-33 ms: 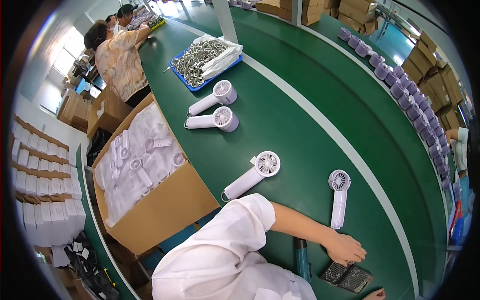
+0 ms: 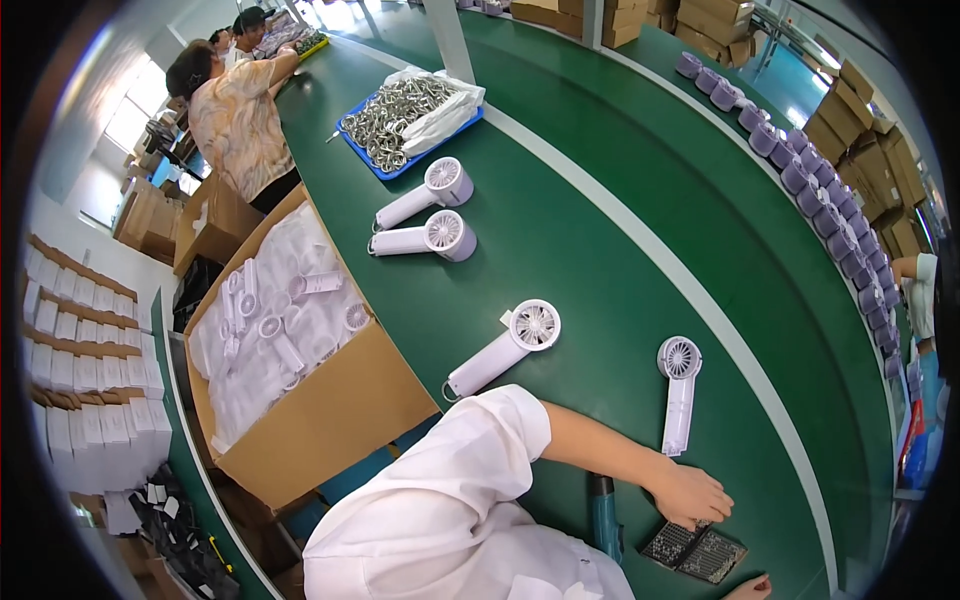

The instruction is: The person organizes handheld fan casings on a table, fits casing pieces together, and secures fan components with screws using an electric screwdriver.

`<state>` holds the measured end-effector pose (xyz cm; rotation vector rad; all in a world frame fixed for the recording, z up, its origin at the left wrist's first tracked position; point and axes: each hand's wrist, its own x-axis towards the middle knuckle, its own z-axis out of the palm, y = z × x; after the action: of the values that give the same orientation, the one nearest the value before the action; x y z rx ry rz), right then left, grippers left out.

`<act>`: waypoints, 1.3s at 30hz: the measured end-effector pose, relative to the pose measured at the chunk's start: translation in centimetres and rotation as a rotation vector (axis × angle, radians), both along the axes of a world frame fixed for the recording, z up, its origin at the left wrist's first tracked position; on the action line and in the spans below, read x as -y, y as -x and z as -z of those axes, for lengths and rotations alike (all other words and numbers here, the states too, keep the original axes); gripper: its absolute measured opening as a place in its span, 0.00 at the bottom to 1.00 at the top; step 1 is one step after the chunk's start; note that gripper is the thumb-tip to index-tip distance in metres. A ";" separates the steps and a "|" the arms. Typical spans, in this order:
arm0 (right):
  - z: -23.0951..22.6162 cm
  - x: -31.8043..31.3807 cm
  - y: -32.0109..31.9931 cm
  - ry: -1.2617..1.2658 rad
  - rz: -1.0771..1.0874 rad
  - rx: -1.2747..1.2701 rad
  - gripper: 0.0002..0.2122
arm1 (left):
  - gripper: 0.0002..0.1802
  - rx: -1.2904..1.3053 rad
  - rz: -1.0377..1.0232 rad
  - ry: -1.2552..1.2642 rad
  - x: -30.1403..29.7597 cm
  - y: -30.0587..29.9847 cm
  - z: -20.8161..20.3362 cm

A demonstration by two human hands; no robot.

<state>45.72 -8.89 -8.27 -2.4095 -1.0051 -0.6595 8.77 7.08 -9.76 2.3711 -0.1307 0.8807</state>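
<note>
My left hand (image 2: pixel 692 495) rests at the far edge of a dark, shallow two-part tray (image 2: pixel 715 555) filled with small metal pieces that look like screws. Its fingers are bent and bunched together, and whatever is between the tips is hidden. Only a bit of my right hand (image 2: pixel 752 588) shows at the lower edge, beside the tray's near right corner; most of its fingers are out of sight. To the left of the tray lies a teal and black power screwdriver (image 2: pixel 605 520). A lilac handheld fan (image 2: pixel 679 395) with an open-looking handle lies just beyond my left hand.
Another fan (image 2: pixel 505 350) lies left of it, with two more fans (image 2: pixel 425 237) farther off. A blue tray (image 2: pixel 385 175) of metal rings stands beyond. At left is a cardboard box (image 2: pixel 330 420) of fan parts. Purple housings (image 2: pixel 820 215) line the far right; a co-worker (image 2: pixel 240 125) sits far left.
</note>
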 end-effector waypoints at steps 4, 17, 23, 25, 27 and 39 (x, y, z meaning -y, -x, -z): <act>3.7 2.4 -7.6 0.023 0.051 -0.116 0.17 | 0.26 0.012 0.014 0.054 0.1 -0.2 -1.3; 0.3 -0.7 0.5 0.049 0.038 0.015 0.17 | 0.20 0.041 -0.086 0.019 0.0 -0.6 0.5; 1.2 0.5 -2.0 -0.041 -0.064 0.021 0.15 | 0.21 0.160 -0.075 -0.029 -0.3 -2.6 1.7; 1.7 0.4 -3.3 -0.052 -0.106 -0.029 0.16 | 0.23 0.083 -0.069 -0.023 -0.6 -2.5 1.6; 2.1 0.7 -4.6 0.040 -0.061 0.041 0.13 | 0.26 0.012 -0.028 0.001 -0.8 -2.6 1.3; 0.3 -0.8 -2.1 -0.042 -0.064 -0.090 0.12 | 0.16 0.325 -0.277 0.000 -0.6 -1.3 -4.5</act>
<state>47.78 -8.08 -8.61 -2.3389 -1.0164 -0.5389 10.09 7.71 -5.25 2.2614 0.0725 1.3944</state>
